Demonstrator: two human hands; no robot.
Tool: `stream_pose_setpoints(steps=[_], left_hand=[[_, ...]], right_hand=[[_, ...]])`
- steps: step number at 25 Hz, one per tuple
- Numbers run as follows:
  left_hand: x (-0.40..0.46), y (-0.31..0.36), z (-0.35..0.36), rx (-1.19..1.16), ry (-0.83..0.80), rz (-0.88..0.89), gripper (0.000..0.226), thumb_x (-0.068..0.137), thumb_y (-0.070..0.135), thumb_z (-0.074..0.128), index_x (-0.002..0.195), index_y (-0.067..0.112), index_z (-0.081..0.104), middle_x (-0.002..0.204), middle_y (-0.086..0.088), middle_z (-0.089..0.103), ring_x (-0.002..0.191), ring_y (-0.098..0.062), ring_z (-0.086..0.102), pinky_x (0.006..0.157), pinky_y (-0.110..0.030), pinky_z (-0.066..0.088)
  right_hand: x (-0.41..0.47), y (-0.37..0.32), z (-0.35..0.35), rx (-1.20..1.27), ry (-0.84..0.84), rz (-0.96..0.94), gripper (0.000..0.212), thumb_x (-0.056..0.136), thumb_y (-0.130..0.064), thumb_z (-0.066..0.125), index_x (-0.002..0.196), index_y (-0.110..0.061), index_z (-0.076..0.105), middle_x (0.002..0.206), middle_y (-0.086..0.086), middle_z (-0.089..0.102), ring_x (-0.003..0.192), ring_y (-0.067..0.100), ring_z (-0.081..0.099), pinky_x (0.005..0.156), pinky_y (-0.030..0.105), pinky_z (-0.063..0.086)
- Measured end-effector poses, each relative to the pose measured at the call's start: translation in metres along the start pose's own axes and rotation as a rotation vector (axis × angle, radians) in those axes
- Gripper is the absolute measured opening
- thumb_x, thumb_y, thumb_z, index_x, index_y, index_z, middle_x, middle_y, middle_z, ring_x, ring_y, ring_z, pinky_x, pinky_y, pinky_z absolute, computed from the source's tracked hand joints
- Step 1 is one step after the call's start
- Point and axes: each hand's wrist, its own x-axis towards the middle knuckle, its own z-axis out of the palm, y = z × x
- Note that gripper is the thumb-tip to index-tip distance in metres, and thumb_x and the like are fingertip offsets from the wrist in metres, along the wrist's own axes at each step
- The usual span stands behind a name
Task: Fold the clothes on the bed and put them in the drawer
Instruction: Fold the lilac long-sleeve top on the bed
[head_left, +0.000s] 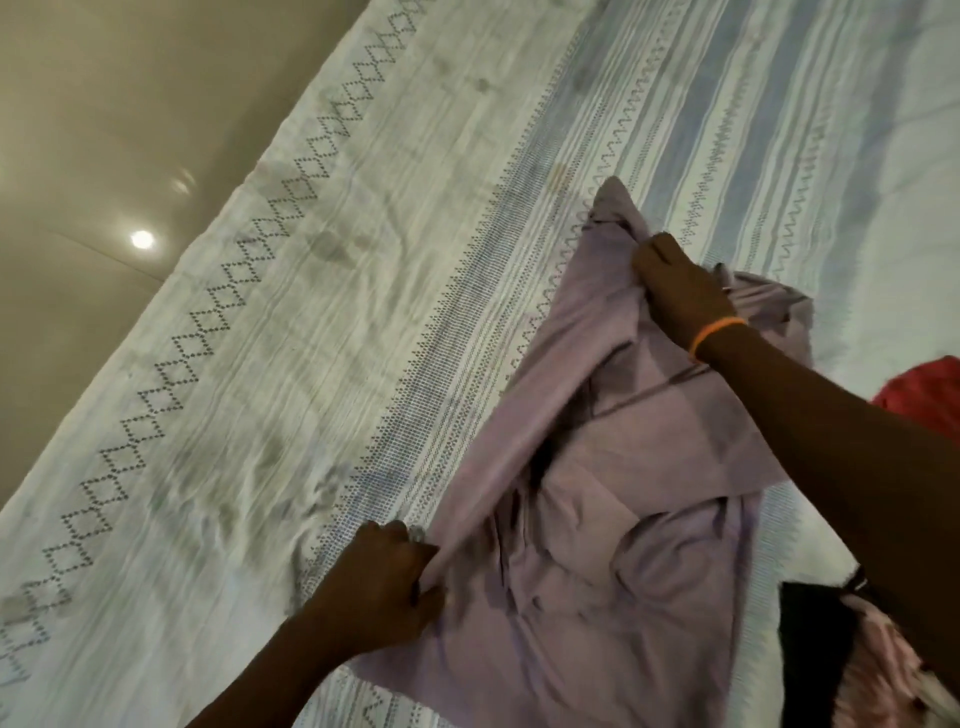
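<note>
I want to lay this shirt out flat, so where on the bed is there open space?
Free: the bedspread between the floor-side edge and the lilac garment both hands grip. Crowded: by the right arm, the red cloth and the black-and-pink pile.

A pale lilac garment (613, 467) is lying crumpled and partly spread on the bed (363, 260), well in from its long edge by the floor; its cloth is bunching into folds and is being stretched taut along one side; a red garment (924, 395) is lying beyond it; a black and pink heap (852, 649) is sitting beside its near end.
</note>
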Motion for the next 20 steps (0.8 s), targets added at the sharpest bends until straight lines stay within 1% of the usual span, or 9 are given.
stream_pose_setpoints(steps=[1,3,5,6,9,12,14,17,20], left_hand=[[0.005,0.016,0.008,-0.032,-0.005,0.034,0.031,0.076,0.055,0.054,0.078,0.025,0.062,0.067,-0.001,0.062,0.063,-0.024,0.062,0.054,-0.028,0.037],[0.014,0.051,0.031,-0.097,-0.054,0.024,0.040,0.080,0.052,0.047,0.105,0.023,0.059,0.085,-0.002,0.068,0.076,-0.023,0.067,0.060,-0.029,0.047],[0.022,0.083,0.054,-0.087,-0.006,0.014,0.040,0.083,0.044,0.049,0.112,0.017,0.051,0.088,-0.001,0.068,0.077,-0.021,0.067,0.058,-0.028,0.048],[0.026,0.099,0.059,-0.133,-0.029,-0.062,0.036,0.086,0.037,0.052,0.114,0.014,0.047,0.093,-0.001,0.066,0.083,-0.021,0.066,0.064,-0.030,0.048],[0.032,0.128,0.074,-0.376,-0.123,-0.195,0.027,0.083,0.017,0.057,0.106,0.012,0.044,0.090,0.000,0.058,0.083,-0.021,0.060,0.070,-0.034,0.049],[0.020,0.127,0.097,-0.375,-0.136,-0.138,0.029,0.080,0.008,0.055,0.109,0.007,0.049,0.092,-0.001,0.057,0.084,-0.018,0.059,0.073,-0.031,0.050],[0.004,0.124,0.116,-0.256,-0.155,-0.044,0.031,0.080,0.007,0.050,0.110,0.003,0.058,0.098,-0.010,0.063,0.089,-0.025,0.063,0.077,-0.033,0.054],[-0.024,0.127,0.132,-0.273,-0.183,0.009,0.028,0.077,0.009,0.044,0.098,0.006,0.062,0.093,-0.009,0.064,0.083,-0.027,0.065,0.070,-0.030,0.052],[-0.037,0.130,0.116,-0.262,0.063,-0.123,0.008,0.086,0.020,0.051,0.091,0.017,0.056,0.087,0.002,0.059,0.076,-0.018,0.059,0.063,-0.029,0.046]], right_hand=[[-0.019,0.014,0.010,-0.033,-0.043,0.070,0.040,0.070,0.017,0.050,0.106,-0.001,0.052,0.124,0.030,0.044,0.090,0.048,0.059,0.070,0.050,0.050],[-0.051,0.027,0.027,-0.014,-0.064,0.254,0.044,0.070,0.007,0.053,0.113,0.000,0.056,0.135,0.033,0.041,0.111,0.051,0.054,0.086,0.053,0.049],[-0.079,0.009,0.037,0.209,0.062,0.471,0.043,0.071,-0.007,0.049,0.112,0.004,0.058,0.125,0.035,0.048,0.114,0.049,0.051,0.093,0.046,0.044],[-0.096,-0.009,0.039,0.337,0.161,0.551,0.042,0.071,-0.011,0.048,0.108,0.005,0.059,0.116,0.034,0.052,0.112,0.048,0.051,0.093,0.044,0.041],[-0.152,-0.078,0.046,0.521,0.345,0.652,0.033,0.073,-0.012,0.060,0.104,-0.001,0.061,0.108,0.025,0.053,0.099,0.042,0.055,0.090,0.045,0.043],[-0.211,-0.141,0.062,0.540,0.375,0.691,0.033,0.072,-0.019,0.061,0.102,-0.005,0.063,0.104,0.019,0.056,0.091,0.038,0.057,0.083,0.044,0.046],[-0.248,-0.172,0.075,0.552,0.322,0.708,0.033,0.075,-0.026,0.057,0.101,-0.006,0.063,0.100,0.017,0.056,0.088,0.038,0.058,0.079,0.042,0.046],[-0.291,-0.212,0.091,0.772,0.183,0.826,0.030,0.082,-0.033,0.062,0.102,-0.010,0.059,0.103,0.011,0.054,0.092,0.033,0.057,0.081,0.041,0.048],[-0.314,-0.249,0.097,0.927,0.054,0.921,0.049,0.077,-0.062,0.056,0.096,-0.016,0.052,0.099,0.006,0.057,0.090,0.026,0.056,0.078,0.042,0.049]])
